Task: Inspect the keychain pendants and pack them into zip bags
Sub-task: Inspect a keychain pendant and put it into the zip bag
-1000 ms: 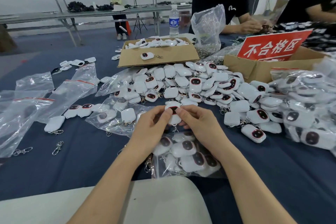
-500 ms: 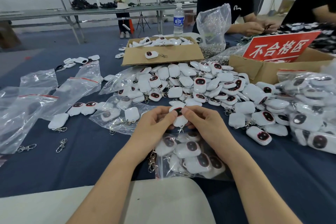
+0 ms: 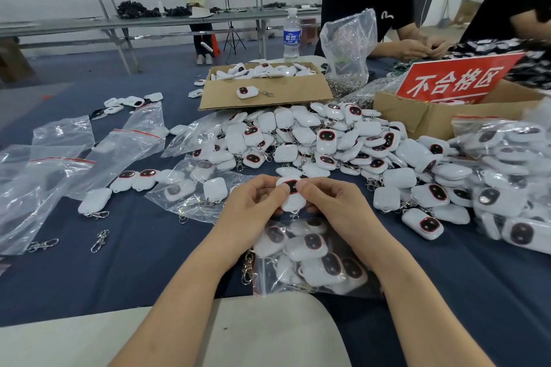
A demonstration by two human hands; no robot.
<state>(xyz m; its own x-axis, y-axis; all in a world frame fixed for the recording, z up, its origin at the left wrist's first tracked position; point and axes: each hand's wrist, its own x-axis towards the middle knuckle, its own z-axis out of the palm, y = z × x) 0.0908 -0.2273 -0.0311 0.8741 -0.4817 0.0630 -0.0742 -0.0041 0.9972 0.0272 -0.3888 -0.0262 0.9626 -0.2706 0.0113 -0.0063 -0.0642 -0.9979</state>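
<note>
Pendant point(image 3: 293, 194) is pinched between both hands: left hand point(image 3: 253, 204) at its 9 o'clock edge, right hand point(image 3: 334, 205) at 3, thumbs pressed on the dark face. Long axis is run 12-to-6, clasp hung at 6. Part-filled zip bag point(image 3: 268, 284) is laid directly at 6, under the wrists; its mouth cannot be told. Both hands are equally near. Loose pile point(image 3: 328, 140) is stacked at 12 to 2; bare blue cloth point(image 3: 134, 271) is left at 8.
</note>
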